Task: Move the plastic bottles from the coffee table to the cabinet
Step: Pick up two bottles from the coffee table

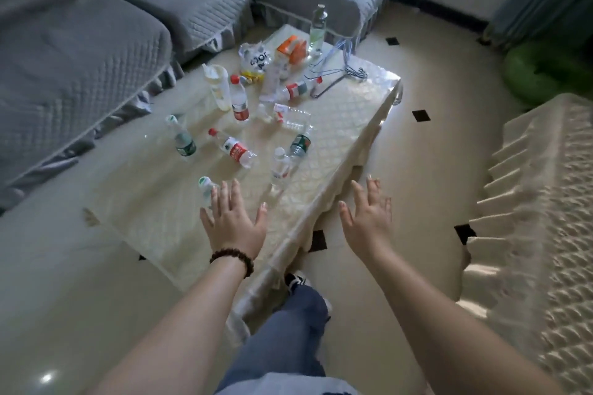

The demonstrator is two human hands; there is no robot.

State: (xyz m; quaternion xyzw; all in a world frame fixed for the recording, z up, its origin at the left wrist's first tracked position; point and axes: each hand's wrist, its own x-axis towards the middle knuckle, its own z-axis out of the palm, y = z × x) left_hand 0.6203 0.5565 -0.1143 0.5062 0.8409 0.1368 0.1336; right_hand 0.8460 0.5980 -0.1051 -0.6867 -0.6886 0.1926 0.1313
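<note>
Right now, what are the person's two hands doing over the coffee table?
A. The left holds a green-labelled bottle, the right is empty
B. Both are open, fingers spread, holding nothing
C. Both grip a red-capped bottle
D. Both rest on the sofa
B: the left hand and the right hand both show straight, spread fingers with nothing in them, and the bottles, such as the nearest green-capped bottle, stand untouched on the coffee table.

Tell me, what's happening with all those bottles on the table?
A person is reaching toward the coffee table with both hands open. The left hand is beside a green-capped bottle; the right hand hovers past the table's edge. Neither holds anything yet, and several plastic bottles sit there, some standing, some lying.
</note>
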